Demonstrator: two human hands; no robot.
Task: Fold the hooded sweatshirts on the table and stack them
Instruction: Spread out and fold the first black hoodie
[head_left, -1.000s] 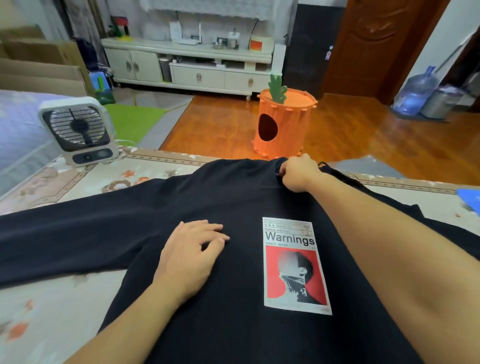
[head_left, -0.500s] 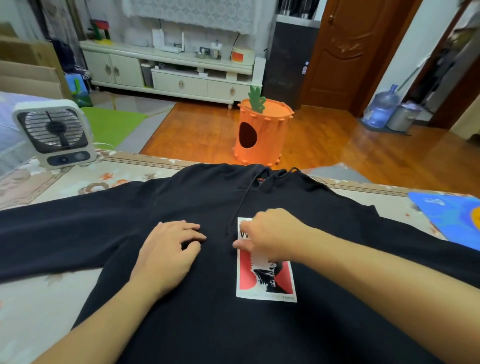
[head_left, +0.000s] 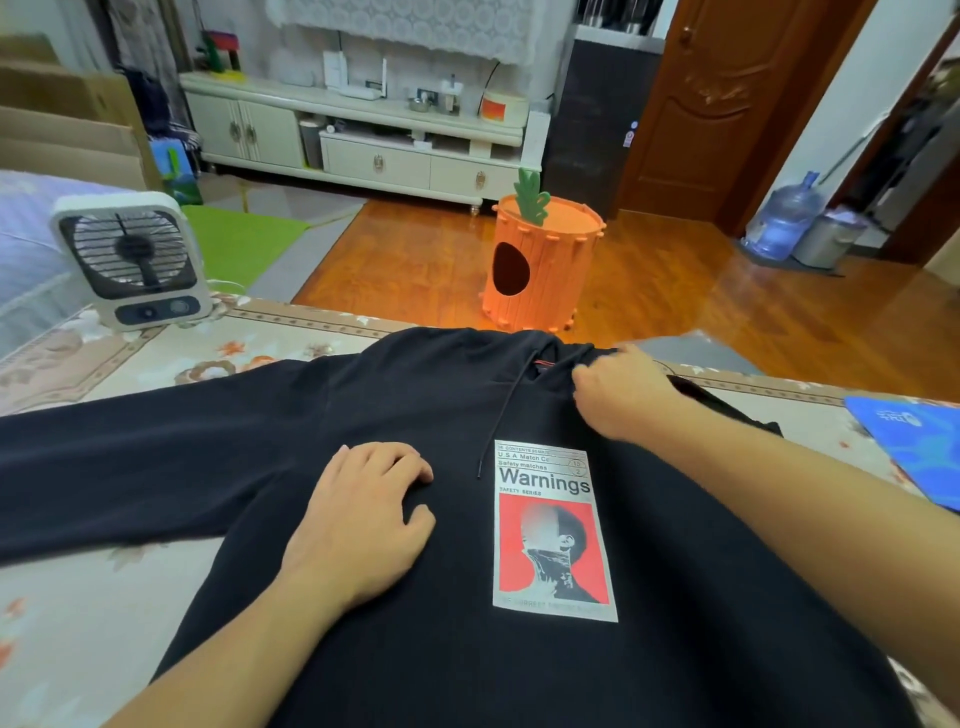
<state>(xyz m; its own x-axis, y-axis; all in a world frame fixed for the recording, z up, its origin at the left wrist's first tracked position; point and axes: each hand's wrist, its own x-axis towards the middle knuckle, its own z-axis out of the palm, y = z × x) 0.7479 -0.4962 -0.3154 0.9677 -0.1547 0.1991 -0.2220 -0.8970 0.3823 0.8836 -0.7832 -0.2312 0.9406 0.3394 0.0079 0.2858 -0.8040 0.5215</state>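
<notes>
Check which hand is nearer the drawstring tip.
Left. The left hand rests flat just left of the drawstring tip; the right hand is up at the collar, farther off.

table (head_left: 130, 613), floral cover; on it: black hoodie (head_left: 363, 649); white fan (head_left: 132, 260); blue item (head_left: 914, 447)

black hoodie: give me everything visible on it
The black hoodie lies front-up and spread on the patterned table cover, left sleeve stretched out flat. Soft matte knit; a drawcord trails down the chest beside a "Warnings" print patch. The left hand rests on the chest; the right hand grips fabric at the neck.
</notes>
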